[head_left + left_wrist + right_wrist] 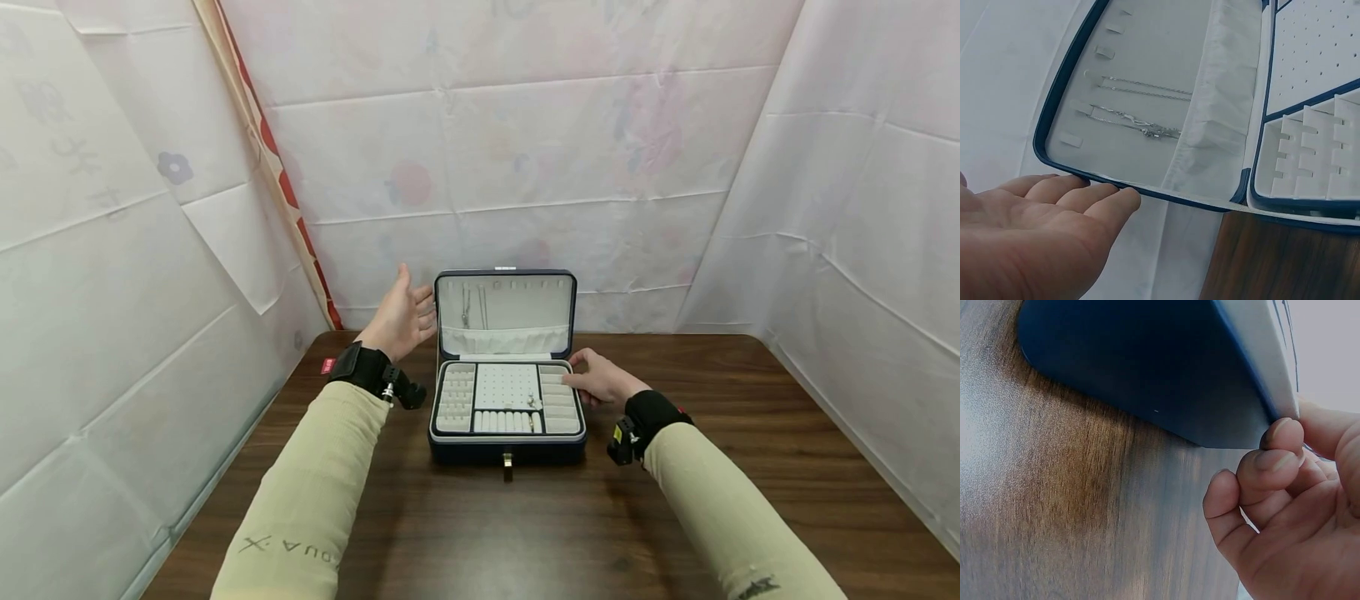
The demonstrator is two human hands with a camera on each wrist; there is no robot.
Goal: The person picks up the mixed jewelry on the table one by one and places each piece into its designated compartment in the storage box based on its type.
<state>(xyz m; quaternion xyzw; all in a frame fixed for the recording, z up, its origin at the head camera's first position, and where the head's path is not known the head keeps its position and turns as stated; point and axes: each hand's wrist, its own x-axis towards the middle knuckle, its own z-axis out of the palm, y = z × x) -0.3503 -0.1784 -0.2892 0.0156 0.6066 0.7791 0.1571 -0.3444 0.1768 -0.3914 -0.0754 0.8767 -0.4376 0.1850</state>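
A dark blue jewelry box (507, 450) stands on the table with its lid (506, 312) raised. Its white tray (507, 388) has slots, ring rolls and a pegboard with small holes. Silver necklaces (1141, 128) hang from tabs inside the lid. Beside the lid's left edge is my left hand (401, 321), palm facing in, with straight fingers at the lid's rim. My right hand (603, 379) grips the box's right rim, its thumb over the top and its fingers curled against the outer side wall.
The dark wood table (510, 533) bears the box, with a small red tag (327, 366) near its far left edge. White patterned cloth (517, 150) hangs behind and on both sides. A metal clasp (507, 465) projects from the box's front.
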